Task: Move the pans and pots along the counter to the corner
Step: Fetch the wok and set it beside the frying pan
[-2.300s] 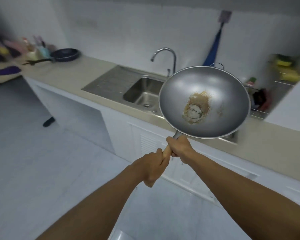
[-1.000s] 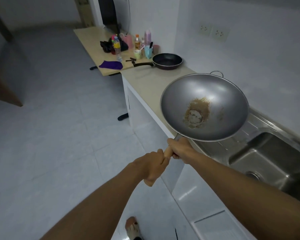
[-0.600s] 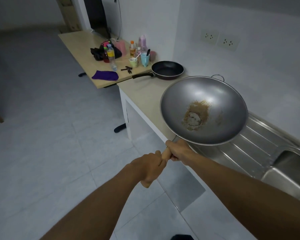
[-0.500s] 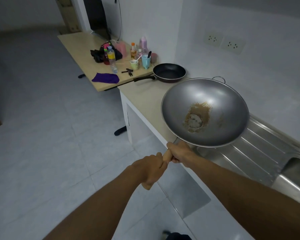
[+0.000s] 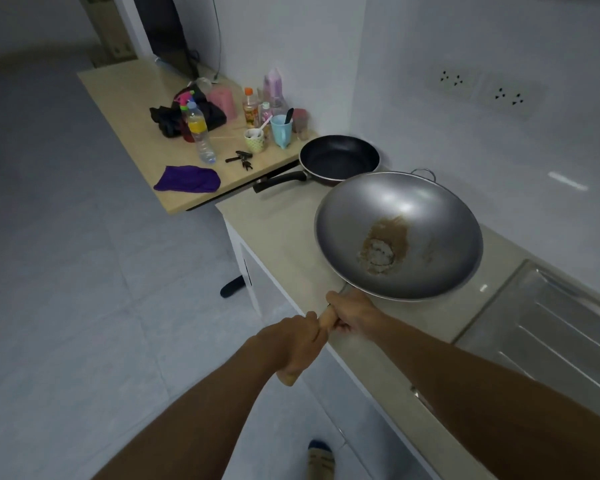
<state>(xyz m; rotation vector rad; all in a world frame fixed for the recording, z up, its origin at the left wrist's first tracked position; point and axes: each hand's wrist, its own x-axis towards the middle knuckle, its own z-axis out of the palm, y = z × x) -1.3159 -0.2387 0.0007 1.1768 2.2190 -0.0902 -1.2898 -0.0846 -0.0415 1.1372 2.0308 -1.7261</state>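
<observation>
The beige tabletop (image 5: 284, 230) is seen running from the steel sink drainboard (image 5: 548, 327) on the right to the corner by the white wall, where a lower wooden table (image 5: 136, 109) adjoins it. A large grey wok (image 5: 399, 233) is held above the tabletop, just short of the corner and near a black frying pan (image 5: 340, 157) already set there; whether the wok's base touches the surface cannot be told. A brown, crusted residue is seen at the bottom of the wok; the frying pan appears empty.

The wok is judged rigid and fairly heavy, with its weight far out from the grip, so a two-handed hold on the wooden handle (image 5: 326, 318) is suited. The small wire loop on its far rim could serve as a second hold. The handle is grasped firmly by the right hand (image 5: 352, 311) close to the bowl, and its end is clenched by the left hand (image 5: 297, 344).

On the wooden table, a blue cup (image 5: 280, 129) holding a dark utensil and a small patterned cup (image 5: 254, 139) with a white spoon are seen among bottles, beside a purple cloth (image 5: 187, 178).
</observation>
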